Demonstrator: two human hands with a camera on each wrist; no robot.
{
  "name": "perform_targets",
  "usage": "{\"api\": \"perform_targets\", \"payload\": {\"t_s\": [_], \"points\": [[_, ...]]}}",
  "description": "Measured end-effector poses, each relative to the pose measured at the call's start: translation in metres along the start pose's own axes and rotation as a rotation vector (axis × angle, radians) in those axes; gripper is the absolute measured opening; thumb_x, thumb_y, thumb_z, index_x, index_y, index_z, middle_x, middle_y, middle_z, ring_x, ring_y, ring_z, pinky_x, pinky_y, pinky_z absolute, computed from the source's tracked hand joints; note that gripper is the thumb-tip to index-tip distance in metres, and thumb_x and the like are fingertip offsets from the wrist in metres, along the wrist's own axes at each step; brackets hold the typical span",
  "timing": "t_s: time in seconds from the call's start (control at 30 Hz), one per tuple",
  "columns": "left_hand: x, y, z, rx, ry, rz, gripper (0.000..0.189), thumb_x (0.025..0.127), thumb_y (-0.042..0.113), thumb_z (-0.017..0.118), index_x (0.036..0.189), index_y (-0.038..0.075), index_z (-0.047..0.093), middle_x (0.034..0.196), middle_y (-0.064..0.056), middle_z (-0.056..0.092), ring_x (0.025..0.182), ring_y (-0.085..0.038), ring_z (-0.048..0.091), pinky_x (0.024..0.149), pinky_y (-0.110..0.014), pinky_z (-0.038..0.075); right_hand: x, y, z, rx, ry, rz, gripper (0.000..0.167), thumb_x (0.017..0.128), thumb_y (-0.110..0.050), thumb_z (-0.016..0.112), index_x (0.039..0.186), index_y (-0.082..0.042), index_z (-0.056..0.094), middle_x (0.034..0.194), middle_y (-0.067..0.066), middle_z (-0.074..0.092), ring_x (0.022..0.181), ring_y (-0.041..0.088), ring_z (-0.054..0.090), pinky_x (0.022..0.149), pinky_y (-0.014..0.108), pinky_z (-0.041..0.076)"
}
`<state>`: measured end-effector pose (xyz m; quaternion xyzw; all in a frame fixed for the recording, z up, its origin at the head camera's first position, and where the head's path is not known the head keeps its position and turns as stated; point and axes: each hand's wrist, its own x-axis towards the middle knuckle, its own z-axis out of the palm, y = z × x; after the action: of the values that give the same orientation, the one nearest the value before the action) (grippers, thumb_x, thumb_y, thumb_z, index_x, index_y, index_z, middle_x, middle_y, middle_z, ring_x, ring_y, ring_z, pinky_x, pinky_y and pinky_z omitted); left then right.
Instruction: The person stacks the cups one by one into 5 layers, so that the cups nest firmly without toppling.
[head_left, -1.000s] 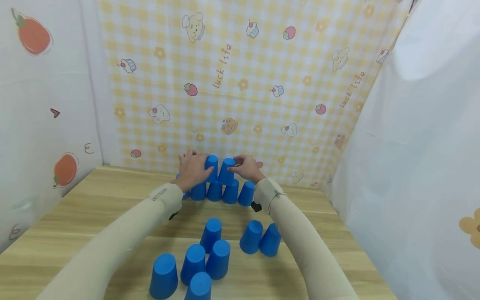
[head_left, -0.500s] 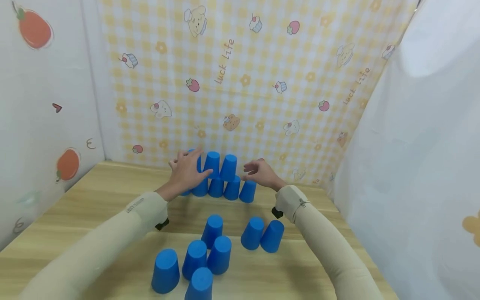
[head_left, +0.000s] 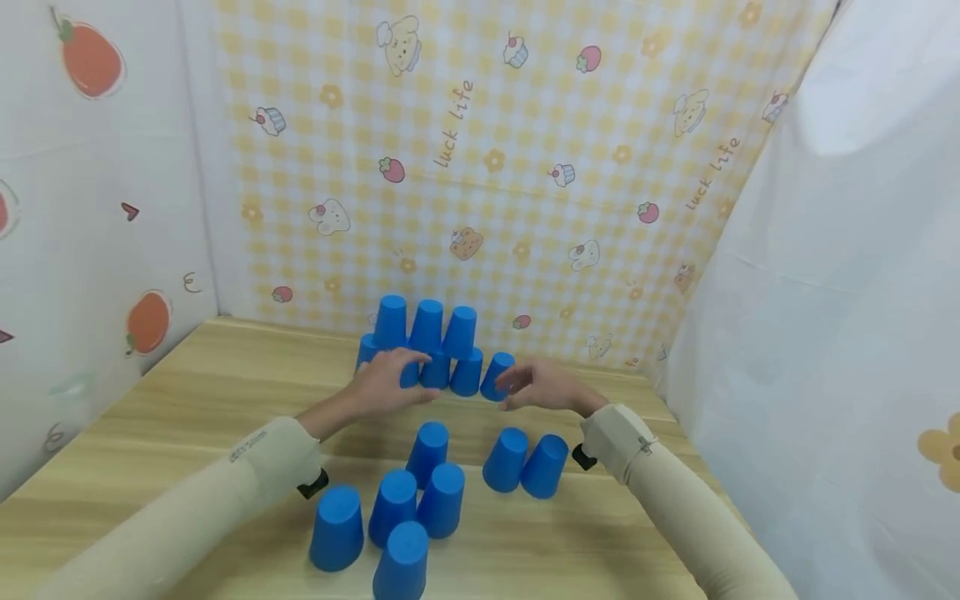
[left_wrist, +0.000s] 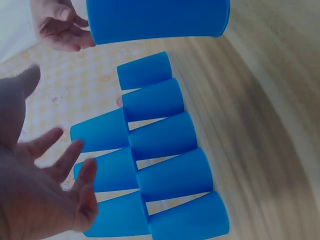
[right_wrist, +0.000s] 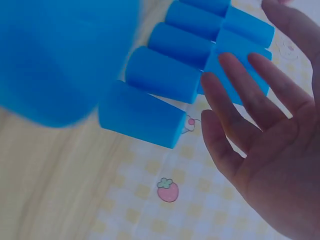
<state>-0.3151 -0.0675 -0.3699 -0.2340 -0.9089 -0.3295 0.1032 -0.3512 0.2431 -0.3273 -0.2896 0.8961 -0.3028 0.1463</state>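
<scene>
Blue cups stand upside down in two tiers near the back of the table. Three cups, among them the middle upper cup (head_left: pixel 427 326), sit over a bottom row of several, whose rightmost cup (head_left: pixel 497 375) bears nothing. My left hand (head_left: pixel 386 383) hovers before the row's left part, partly hiding it, fingers spread and holding nothing. My right hand (head_left: pixel 543 386) is beside the rightmost cup, fingers loosely bent around air. In the left wrist view, a near cup (left_wrist: pixel 157 20) fills the top; in the right wrist view, a blurred cup (right_wrist: pixel 65 55) looms close.
Several loose cups stand upside down nearer the front, including a pair at right (head_left: pixel 506 460) and a cup at far left (head_left: pixel 337 529). A checked cloth (head_left: pixel 525 200) hangs behind the wooden table (head_left: pixel 600 533), with white sheets at both sides.
Both hands have let go of the upper-tier cups and drawn back toward me and lower, the right also moving rightward. All three upper cups are uncovered now and stay standing.
</scene>
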Motion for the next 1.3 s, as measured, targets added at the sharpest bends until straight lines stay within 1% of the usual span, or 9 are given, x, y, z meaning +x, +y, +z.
{"api": "perform_targets", "payload": {"t_s": [0.13,0.3,0.37,0.47,0.73,0.87,1.03,1.17,1.3], "points": [[-0.007,0.003,0.009,-0.029,-0.151,-0.043,0.069,0.086,0.059,0.068,0.138,0.015,0.057,0.141,-0.008,0.056,0.134,-0.035,0.046,0.105,-0.073,0.024,-0.015,0.008,0.008,-0.041,-0.075,0.016,0.045,0.087,-0.033,0.077,0.127,-0.014,0.065,0.125,0.005,0.067,0.117,0.027,0.061,0.095,0.046,0.051],[-0.013,0.004,0.019,-0.033,-0.257,-0.038,0.068,0.083,0.059,0.072,0.135,0.016,0.06,0.132,-0.003,0.062,0.121,-0.03,0.057,0.099,-0.056,0.045,-0.024,0.016,0.016,-0.037,-0.159,0.017,0.056,0.085,-0.032,0.079,0.134,-0.014,0.06,0.129,0.005,0.065,0.121,0.024,0.059,0.1,0.05,0.047],[-0.014,0.003,0.021,-0.028,-0.28,-0.018,0.067,0.082,0.059,0.073,0.133,0.016,0.061,0.129,-0.002,0.064,0.116,-0.029,0.06,0.092,-0.049,0.052,-0.025,0.02,0.018,-0.014,-0.184,0.011,0.058,0.085,-0.031,0.08,0.136,-0.013,0.059,0.13,0.004,0.065,0.122,0.023,0.059,0.101,0.05,0.047],[-0.016,0.003,0.021,-0.036,-0.284,-0.004,0.065,0.081,0.058,0.074,0.129,0.016,0.064,0.124,-0.002,0.066,0.111,-0.027,0.063,0.088,-0.046,0.055,-0.027,0.024,0.019,-0.007,-0.2,0.006,0.06,0.083,-0.031,0.081,0.136,-0.016,0.059,0.13,0.0,0.064,0.122,0.021,0.059,0.101,0.05,0.047],[-0.019,0.004,0.017,-0.074,-0.33,-0.024,0.061,0.077,0.052,0.081,0.126,0.018,0.066,0.119,0.001,0.068,0.109,-0.025,0.064,0.086,-0.044,0.055,-0.028,0.032,0.024,0.007,-0.216,-0.018,0.048,0.081,-0.025,0.082,0.126,-0.022,0.066,0.117,-0.007,0.07,0.113,0.015,0.063,0.097,0.049,0.048],[-0.02,0.003,0.018,-0.073,-0.342,-0.039,0.056,0.076,0.049,0.083,0.121,0.019,0.069,0.113,0.004,0.068,0.106,-0.022,0.063,0.083,-0.043,0.056,-0.027,0.031,0.024,0.011,-0.187,-0.02,0.042,0.082,-0.025,0.082,0.122,-0.022,0.068,0.113,-0.007,0.071,0.108,0.014,0.065,0.095,0.047,0.049],[-0.02,0.001,0.02,-0.06,-0.305,-0.072,0.049,0.076,0.047,0.084,0.116,0.022,0.07,0.109,0.006,0.067,0.098,-0.016,0.062,0.079,-0.04,0.056,-0.026,0.025,0.018,0.056,-0.118,0.004,0.042,0.085,-0.025,0.078,0.125,-0.015,0.067,0.114,-0.002,0.071,0.108,0.02,0.065,0.093,0.047,0.051],[-0.022,0.001,0.022,-0.042,-0.273,-0.071,0.046,0.076,0.046,0.084,0.114,0.024,0.071,0.107,0.008,0.067,0.091,-0.012,0.061,0.076,-0.035,0.055,-0.021,0.02,0.009,0.099,-0.024,0.023,0.042,0.089,-0.026,0.075,0.126,-0.01,0.064,0.116,0.004,0.069,0.109,0.024,0.064,0.093,0.046,0.052],[-0.023,0.002,0.023,-0.033,-0.257,-0.046,0.044,0.076,0.044,0.084,0.113,0.023,0.071,0.105,0.007,0.067,0.086,-0.01,0.061,0.073,-0.034,0.055,-0.01,0.013,-0.003,0.125,0.129,0.054,0.042,0.089,-0.029,0.075,0.124,-0.008,0.064,0.113,0.006,0.069,0.104,0.023,0.065,0.089,0.042,0.054]]}}
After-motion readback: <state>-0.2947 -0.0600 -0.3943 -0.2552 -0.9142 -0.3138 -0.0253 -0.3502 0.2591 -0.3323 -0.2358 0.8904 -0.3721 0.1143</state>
